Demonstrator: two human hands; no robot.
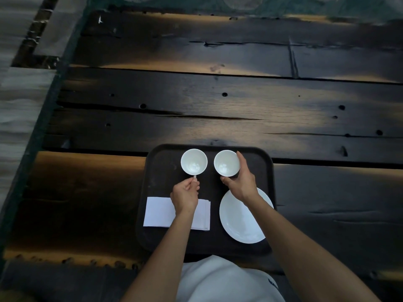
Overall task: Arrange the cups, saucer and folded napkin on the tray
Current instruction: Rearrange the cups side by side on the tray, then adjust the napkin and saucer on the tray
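The left hand pinches the left cup by its handle; the right hand clasps the right cup. Both sit at the tray's far edge, napkin and saucer nearer. Everything seems aboard; only final straightening likely remains.

Both bare forearms are extended forward and slightly inward from the bottom of the view. The left hand is curled, its fingertips pinched together on a thin handle. The right hand is spread wider, thumb low and fingers raised, wrapped around the side of a cup. The wrists are held nearly straight.
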